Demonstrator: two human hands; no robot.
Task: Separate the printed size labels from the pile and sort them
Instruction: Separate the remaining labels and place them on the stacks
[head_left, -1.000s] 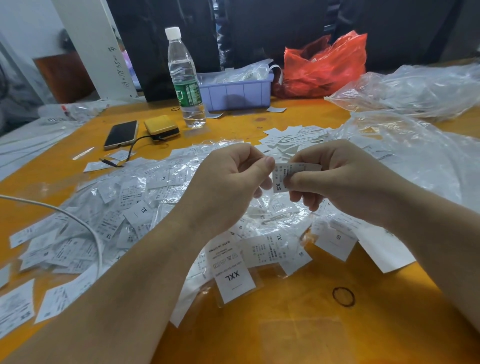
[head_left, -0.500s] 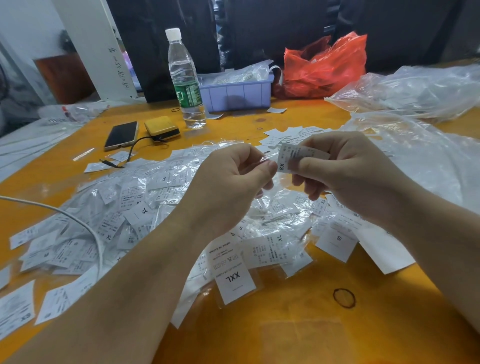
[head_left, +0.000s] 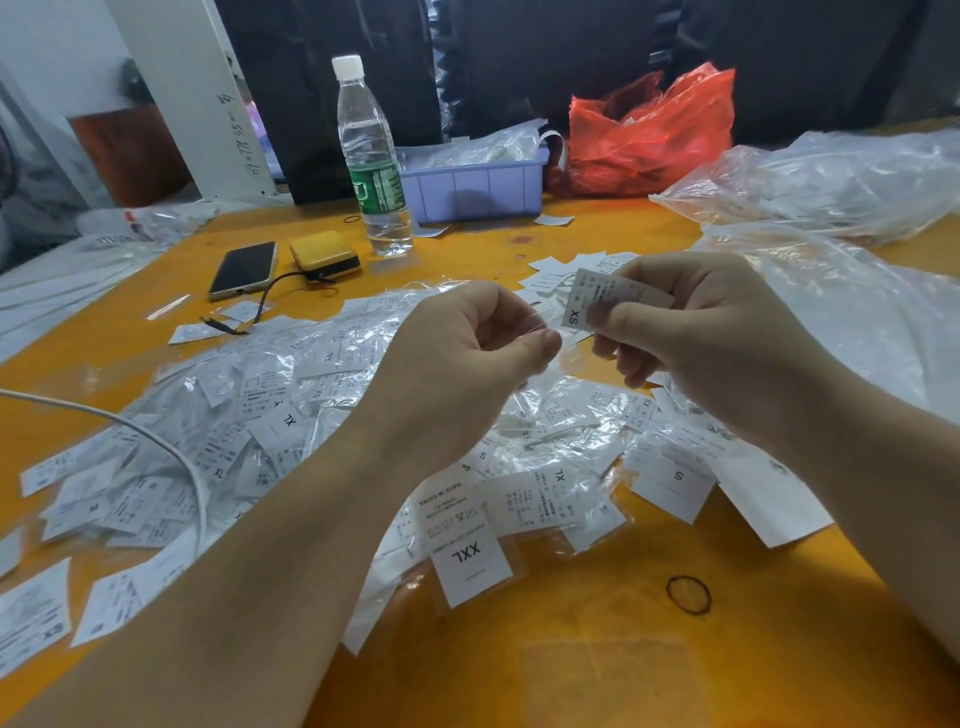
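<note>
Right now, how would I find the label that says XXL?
Start at the big pile of white printed labels in clear sleeves on the orange table. Look at its near edge, just past the left forearm. The white XXL label pokes onto bare table and has the biggest, boldest letters.

White labels with black print lie in clear sleeves on the orange table. Bottle: clear, white cap, green wrapper. Tray lilac; bag red; phone black, beside a yellow case.
</note>
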